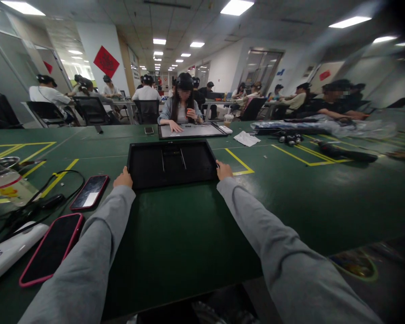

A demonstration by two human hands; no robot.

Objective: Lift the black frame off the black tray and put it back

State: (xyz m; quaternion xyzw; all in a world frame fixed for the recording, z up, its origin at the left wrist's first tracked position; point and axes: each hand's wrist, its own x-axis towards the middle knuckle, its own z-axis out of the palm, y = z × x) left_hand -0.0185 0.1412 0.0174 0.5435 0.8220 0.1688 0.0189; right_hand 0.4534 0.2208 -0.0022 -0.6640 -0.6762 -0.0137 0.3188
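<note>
A black rectangular panel with a raised rim, like a shallow tray [144, 167], lies on the green table in front of me. Two thin metal bars [184, 159] stand out on its dark inner face, with a dark piece between them at the top. My left hand [123, 177] grips the panel's left edge, fingers curled over the side. On the opposite edge, my right hand [224, 171] is closed in the same way. Both arms are stretched forward in grey sleeves, and part of each hand's fingers is hidden by the rim.
Two phones in red cases [89, 192], a white power bank [15, 252], black cables and a plastic cup [11, 184] lie to my left. Across the table, a person [180, 108] touches a grey framed panel [202, 129]. Crumpled tissue [246, 138] and a dark tool [346, 152] lie right.
</note>
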